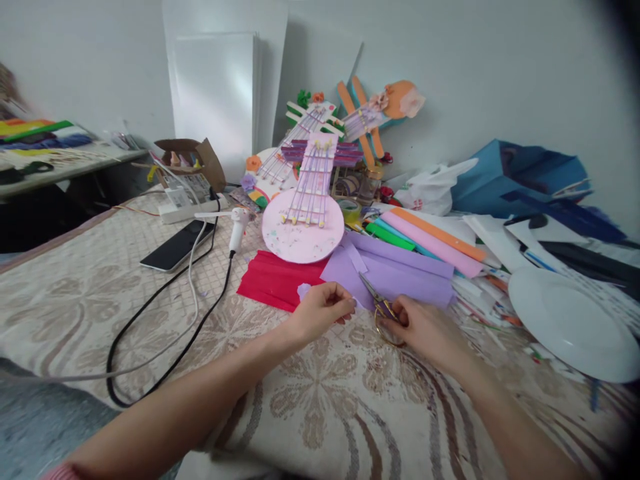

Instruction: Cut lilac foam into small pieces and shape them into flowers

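Note:
My right hand (423, 330) grips gold-handled scissors (383, 310) by the finger loops; their blades point up and away toward a sheet of purple paper (405, 267). My left hand (325, 305) is closed in a pinch just left of the scissors, and what sits between its fingertips is too small to make out. Behind its knuckles a small lilac paper piece (303, 290) shows against red crepe paper (280, 280). A narrow purple strip (355, 257) rests on the purple sheet. Beyond stands a pink banjo-like craft (303, 230) with strings, leaning on other decorated instruments.
A white glue gun (239, 230) with a black cord and a phone (175, 245) lie to the left, near a power strip (190, 210). Rolled coloured sheets (433, 240), paper scraps and a white plate (570, 323) crowd the right. A blue bag (515, 177) is behind.

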`<act>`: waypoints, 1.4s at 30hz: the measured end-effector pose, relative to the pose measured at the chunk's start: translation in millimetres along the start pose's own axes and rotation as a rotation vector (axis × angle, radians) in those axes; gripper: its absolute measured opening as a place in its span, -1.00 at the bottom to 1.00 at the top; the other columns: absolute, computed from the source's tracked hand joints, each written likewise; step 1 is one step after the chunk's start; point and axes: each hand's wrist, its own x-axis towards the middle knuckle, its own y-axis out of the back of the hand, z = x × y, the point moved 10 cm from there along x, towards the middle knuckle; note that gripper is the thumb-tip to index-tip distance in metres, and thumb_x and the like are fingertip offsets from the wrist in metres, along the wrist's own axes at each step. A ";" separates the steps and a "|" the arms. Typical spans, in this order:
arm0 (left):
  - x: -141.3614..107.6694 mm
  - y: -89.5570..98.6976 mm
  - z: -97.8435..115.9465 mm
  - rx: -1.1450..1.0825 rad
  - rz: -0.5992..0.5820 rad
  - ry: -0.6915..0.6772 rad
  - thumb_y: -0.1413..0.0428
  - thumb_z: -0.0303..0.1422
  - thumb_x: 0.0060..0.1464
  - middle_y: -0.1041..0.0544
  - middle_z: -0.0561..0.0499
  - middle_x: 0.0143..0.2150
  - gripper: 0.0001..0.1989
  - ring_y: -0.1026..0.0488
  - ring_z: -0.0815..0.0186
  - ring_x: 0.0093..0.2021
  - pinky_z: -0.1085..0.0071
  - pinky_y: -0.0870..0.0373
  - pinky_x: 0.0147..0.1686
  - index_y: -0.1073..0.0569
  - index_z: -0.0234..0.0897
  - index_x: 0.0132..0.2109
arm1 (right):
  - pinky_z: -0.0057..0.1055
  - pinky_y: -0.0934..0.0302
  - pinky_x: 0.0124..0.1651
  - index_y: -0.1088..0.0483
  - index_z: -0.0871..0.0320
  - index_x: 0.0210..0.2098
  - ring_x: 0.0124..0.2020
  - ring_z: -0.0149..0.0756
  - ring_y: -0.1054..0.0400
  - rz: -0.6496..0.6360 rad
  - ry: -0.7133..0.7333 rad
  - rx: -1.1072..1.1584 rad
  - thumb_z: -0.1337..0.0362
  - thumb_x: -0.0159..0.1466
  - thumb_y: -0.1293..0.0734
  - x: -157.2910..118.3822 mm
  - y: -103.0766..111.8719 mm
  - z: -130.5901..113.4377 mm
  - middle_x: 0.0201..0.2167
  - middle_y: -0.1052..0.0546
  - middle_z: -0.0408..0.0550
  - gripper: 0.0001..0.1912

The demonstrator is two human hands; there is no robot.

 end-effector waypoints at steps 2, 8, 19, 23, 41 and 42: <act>-0.3 -0.2 -0.3 0.003 -0.005 0.000 -0.12 -0.31 -0.08 -0.36 0.08 -0.52 -0.82 -0.32 0.47 -0.50 0.50 -0.27 -0.45 -0.32 -0.35 -0.42 | -0.43 0.02 -0.52 -0.30 0.12 -0.42 -0.51 -0.23 -0.36 0.012 -0.007 0.060 0.11 0.15 -0.24 0.1 1.2 3.0 -0.56 -0.47 -0.10 -0.81; 0.2 -3.3 -0.8 0.014 -0.035 -0.012 -0.10 -0.32 -0.07 -0.35 0.08 -0.52 -0.83 -0.31 0.47 -0.50 0.49 -0.26 -0.44 -0.32 -0.36 -0.40 | -0.44 -0.17 -0.41 -0.24 0.10 -0.23 -0.41 -0.31 -0.34 -0.002 0.091 0.793 0.15 0.15 -0.25 -6.2 10.6 -20.3 -0.39 -0.45 -0.11 -0.77; -1.7 -11.5 1.2 0.148 -0.100 -0.079 -0.09 -0.33 -0.03 -0.35 0.07 -0.53 -0.84 -0.27 0.45 -0.50 0.50 -0.20 -0.48 -0.34 -0.36 -0.41 | -0.50 0.01 -0.51 -0.28 0.15 -0.42 -0.58 -0.46 -0.06 -0.096 0.068 1.118 0.17 0.16 -0.27 -20.1 -5.0 -56.4 -0.60 -0.18 -0.27 -0.83; -2.2 -13.5 2.5 0.145 -0.123 -0.093 -0.08 -0.33 -0.01 -0.35 0.06 -0.51 -0.85 -0.27 0.45 -0.49 0.50 -0.20 -0.47 -0.34 -0.36 -0.40 | -0.50 0.04 -0.51 -0.26 0.16 -0.43 -0.57 -0.46 -0.04 -0.087 0.056 1.130 0.19 0.18 -0.25 -20.5 -5.8 -56.2 -0.62 -0.17 -0.26 -0.84; -1.1 -9.2 -3.2 0.023 -0.066 -0.017 -0.08 -0.23 -0.01 -0.36 0.07 -0.51 -0.77 -0.30 0.47 -0.51 0.50 -0.25 -0.46 -0.35 -0.36 -0.39 | -0.49 0.04 -0.54 -0.26 0.14 -0.45 -0.60 -0.44 -0.07 -0.074 0.012 1.160 0.20 0.15 -0.25 -20.0 -12.9 -51.3 -0.64 -0.18 -0.26 -0.86; -1.1 -9.2 -5.2 -0.011 -0.058 0.011 -0.08 -0.22 -0.01 -0.37 0.06 -0.50 -0.76 -0.31 0.47 -0.51 0.50 -0.27 -0.46 -0.35 -0.36 -0.38 | -0.49 0.03 -0.53 -0.26 0.14 -0.45 -0.60 -0.44 -0.08 -0.062 0.005 1.176 0.20 0.15 -0.25 -20.3 -12.3 -50.3 -0.64 -0.20 -0.26 -0.85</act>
